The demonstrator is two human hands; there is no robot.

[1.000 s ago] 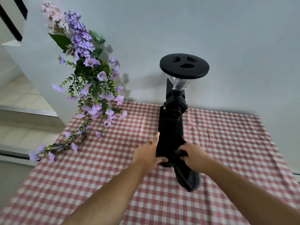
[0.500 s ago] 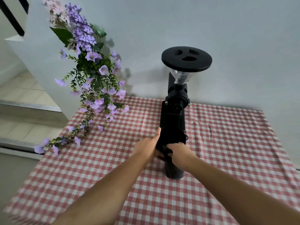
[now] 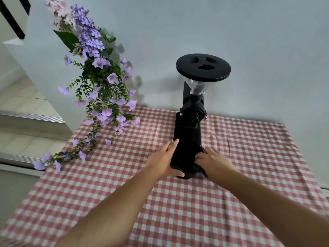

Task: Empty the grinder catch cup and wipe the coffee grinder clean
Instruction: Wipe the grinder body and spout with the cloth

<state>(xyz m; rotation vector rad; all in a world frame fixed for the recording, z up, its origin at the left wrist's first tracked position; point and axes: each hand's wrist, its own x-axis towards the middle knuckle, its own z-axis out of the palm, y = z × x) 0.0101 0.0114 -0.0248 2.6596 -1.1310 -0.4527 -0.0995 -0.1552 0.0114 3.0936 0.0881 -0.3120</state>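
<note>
Black catch cup (image 3: pixel 185 157) at grinder's (image 3: pixel 188 129) six o'clock: our left hand (image 3: pixel 162 161) and right hand (image 3: pixel 212 162) grip it; we seat it straight.

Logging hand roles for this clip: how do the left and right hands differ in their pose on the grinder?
The left hand lies flat against the coffee grinder's left side, fingers extended, thumb wrapped under its front; the right hand has its fingers curled onto the lower front from the right. The left hand's fingertips reach farther back than the right's. Both touch the grinder's base on the checked tablecloth.
</note>
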